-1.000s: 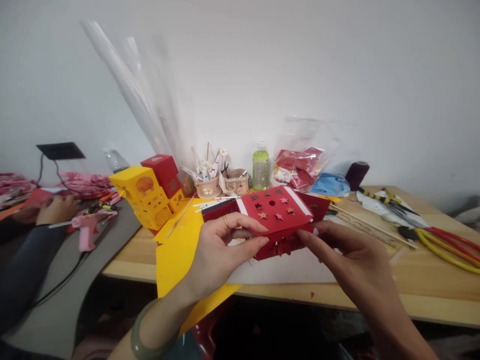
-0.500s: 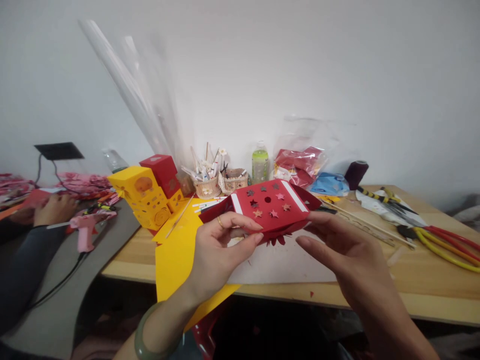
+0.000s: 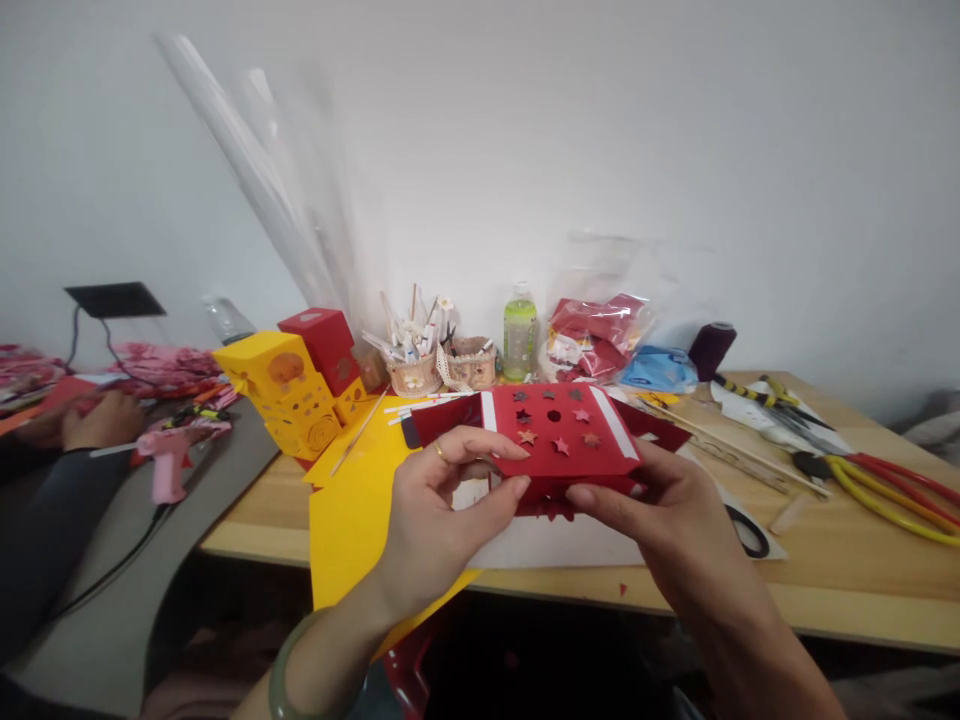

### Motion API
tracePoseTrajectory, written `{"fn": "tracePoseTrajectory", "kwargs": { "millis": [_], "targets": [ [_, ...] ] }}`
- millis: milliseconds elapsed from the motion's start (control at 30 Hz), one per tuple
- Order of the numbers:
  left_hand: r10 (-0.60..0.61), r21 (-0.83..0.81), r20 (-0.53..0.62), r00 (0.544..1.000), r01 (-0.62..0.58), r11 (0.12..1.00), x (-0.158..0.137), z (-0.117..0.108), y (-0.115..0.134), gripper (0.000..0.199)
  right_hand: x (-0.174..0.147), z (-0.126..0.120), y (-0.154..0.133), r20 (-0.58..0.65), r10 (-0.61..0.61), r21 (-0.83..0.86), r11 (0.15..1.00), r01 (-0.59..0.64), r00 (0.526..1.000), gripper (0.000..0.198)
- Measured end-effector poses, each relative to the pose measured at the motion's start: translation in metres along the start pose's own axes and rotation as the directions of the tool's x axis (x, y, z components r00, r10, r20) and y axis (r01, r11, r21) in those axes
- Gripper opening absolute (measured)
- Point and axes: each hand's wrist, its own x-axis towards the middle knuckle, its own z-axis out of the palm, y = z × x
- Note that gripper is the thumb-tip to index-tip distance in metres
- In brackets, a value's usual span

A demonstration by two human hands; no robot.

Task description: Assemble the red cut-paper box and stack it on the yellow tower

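Note:
Between my two hands is a red paper box (image 3: 574, 398), partly folded, with star-shaped cutouts and a round hole in its top panel. White strips that look like tape (image 3: 615, 425) run along two edges of that panel, and flaps stick out at both sides. My left hand (image 3: 435, 520) pinches the near left edge, thumb below and fingers above. On the near right corner my right hand (image 3: 679, 520) grips with its thumb in front and its fingers behind, partly hidden. Below the box, a white sheet (image 3: 555, 545) lies on the wooden table (image 3: 870, 580).
Yellow card (image 3: 349, 530) and a yellow box (image 3: 270, 375) lie left. Behind stand a basket of pens (image 3: 416, 375), a bottle (image 3: 519, 335) and a bag of red paper (image 3: 600, 335). Cable-handled tools (image 3: 892, 495) lie right. A co-worker's hand (image 3: 101, 420) and a pink glue gun (image 3: 169, 465) are far left.
The box has shifted right and turned slightly to face me. My right thumb has moved left onto its front edge. A black ring on the white sheet now shows beside my right hand.

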Motion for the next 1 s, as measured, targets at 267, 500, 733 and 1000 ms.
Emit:
{"fn": "tracePoseTrajectory", "kwargs": {
  "millis": [267, 500, 733, 1000],
  "targets": [
    [-0.092, -0.173, -0.09, 0.992, 0.075, 0.982, -0.0048, 0.0059, -0.0014, 0.027, 0.0009, 0.002, 0.0018, -0.033, -0.036, 0.075, 0.996, 0.039, 0.999, 0.013],
    [-0.146, -0.062, -0.081, 0.986, 0.141, 0.988, -0.007, 0.0052, -0.0046, 0.027, -0.0008, 0.0053, -0.002, -0.091, -0.037, 0.084, 0.995, 0.044, 0.995, 0.012],
    [-0.396, -0.17, 0.127, 0.909, 0.414, 0.894, 0.0007, 0.0012, -0.0036, 0.021, -0.0061, 0.0007, 0.0011, -0.074, -0.048, 0.02, 0.999, 0.05, 0.996, 0.013],
    [-0.377, -0.278, 0.155, 0.913, 0.407, 0.87, -0.0024, 0.0075, -0.0053, 0.015, -0.0079, 0.0001, -0.0025, -0.025, -0.114, -0.126, 0.986, 0.11, 0.993, 0.004]
  ]
}}
